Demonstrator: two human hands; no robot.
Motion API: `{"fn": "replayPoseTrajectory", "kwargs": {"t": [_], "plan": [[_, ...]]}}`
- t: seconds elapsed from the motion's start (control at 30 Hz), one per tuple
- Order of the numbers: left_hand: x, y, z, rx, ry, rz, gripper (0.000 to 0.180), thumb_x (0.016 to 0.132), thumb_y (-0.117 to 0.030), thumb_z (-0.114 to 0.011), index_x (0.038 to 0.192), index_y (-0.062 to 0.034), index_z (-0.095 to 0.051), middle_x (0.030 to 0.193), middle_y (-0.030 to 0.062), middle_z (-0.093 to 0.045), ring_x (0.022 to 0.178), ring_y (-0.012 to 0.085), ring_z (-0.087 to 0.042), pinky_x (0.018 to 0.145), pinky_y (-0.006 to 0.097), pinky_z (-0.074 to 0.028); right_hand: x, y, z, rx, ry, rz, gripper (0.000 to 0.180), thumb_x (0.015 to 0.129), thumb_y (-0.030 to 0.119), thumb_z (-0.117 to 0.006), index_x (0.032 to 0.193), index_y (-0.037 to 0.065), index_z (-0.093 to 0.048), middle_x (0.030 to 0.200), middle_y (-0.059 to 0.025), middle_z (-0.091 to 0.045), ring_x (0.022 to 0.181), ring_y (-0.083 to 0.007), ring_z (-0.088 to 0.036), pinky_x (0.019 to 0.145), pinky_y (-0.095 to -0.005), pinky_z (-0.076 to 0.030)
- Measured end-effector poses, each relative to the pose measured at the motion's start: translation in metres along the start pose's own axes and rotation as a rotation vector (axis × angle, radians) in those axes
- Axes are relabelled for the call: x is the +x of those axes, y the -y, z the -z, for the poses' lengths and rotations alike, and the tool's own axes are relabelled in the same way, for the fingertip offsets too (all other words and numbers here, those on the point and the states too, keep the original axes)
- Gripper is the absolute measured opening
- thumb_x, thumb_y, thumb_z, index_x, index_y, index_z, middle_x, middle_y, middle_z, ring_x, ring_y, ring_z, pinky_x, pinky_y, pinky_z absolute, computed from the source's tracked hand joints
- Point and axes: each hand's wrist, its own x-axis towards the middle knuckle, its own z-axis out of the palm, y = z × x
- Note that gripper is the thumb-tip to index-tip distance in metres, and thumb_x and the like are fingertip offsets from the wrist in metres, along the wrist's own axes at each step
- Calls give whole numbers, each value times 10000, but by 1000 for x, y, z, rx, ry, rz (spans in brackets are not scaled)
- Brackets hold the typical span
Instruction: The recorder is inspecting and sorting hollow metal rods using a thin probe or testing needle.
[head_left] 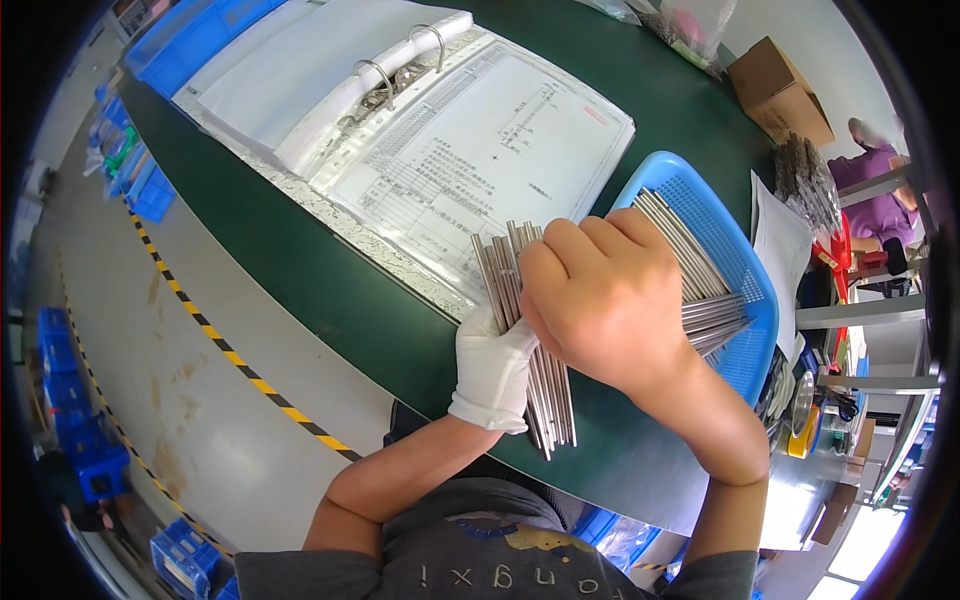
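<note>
My left hand [490, 375], in a white glove, is closed around a bundle of thin metal rods [548, 395]. The bundle stands slantwise over the table edge, its ends sticking out above and below the glove. Bare and curled into a fist, my right hand [605, 295] presses against the right side of the bundle. Its fingertips are turned away, so what they grip is hidden. Just beyond it, a light blue perforated basket [745, 270] holds more metal rods [715, 315], some lying crosswise to the others.
An open ring binder [460, 150] with a drawing sheet lies on the green table [250, 240]. A blue bin [190, 45] stands at the far left corner, a cardboard box [778, 90] at the far right. Another person [880, 185] sits beyond the right side. Blue crates [75, 400] line the floor.
</note>
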Motion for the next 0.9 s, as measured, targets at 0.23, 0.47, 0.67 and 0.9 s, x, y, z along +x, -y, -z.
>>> {"fn": "replayPoseTrajectory", "kwargs": {"t": [0.23, 0.47, 0.67, 0.9], "plan": [[-5, -13, -23, 79, -128, 72, 109, 938, -25, -641, 1037, 22, -646, 873, 59, -660, 687, 127, -634, 613, 293, -546, -12, -12, -7, 186, -40, -122, 166, 711, 86, -746, 866, 66, -689, 699, -34, -601, 573, -215, -570, 560, -352, -421], [-5, -15, -23, 100, -115, 58, 114, 942, -37, -645, 1039, 22, -647, 880, 65, -665, 684, 129, -638, 622, 296, -563, -16, -16, -10, 260, -110, -121, 134, 724, 54, -732, 849, 61, -684, 718, -33, -627, 579, -211, -585, 550, -337, -420], [-2, -6, -13, 141, -135, 14, 152, 924, -36, -671, 1069, -1, -643, 955, 37, -664, 805, 90, -629, 718, 248, -525, -14, -14, -17, 296, -235, -52, 164, 666, 101, -708, 782, 74, -595, 673, -34, -496, 568, -202, -540, 555, -341, -417], [-4, 1, -7, 123, -127, -27, 152, 925, -7, -647, 1076, -4, -633, 983, 28, -657, 845, 81, -617, 750, 248, -513, -16, -9, -12, 156, -128, 0, 225, 654, 84, -734, 856, 66, -638, 732, -37, -584, 592, -215, -574, 580, -332, -446]]}}
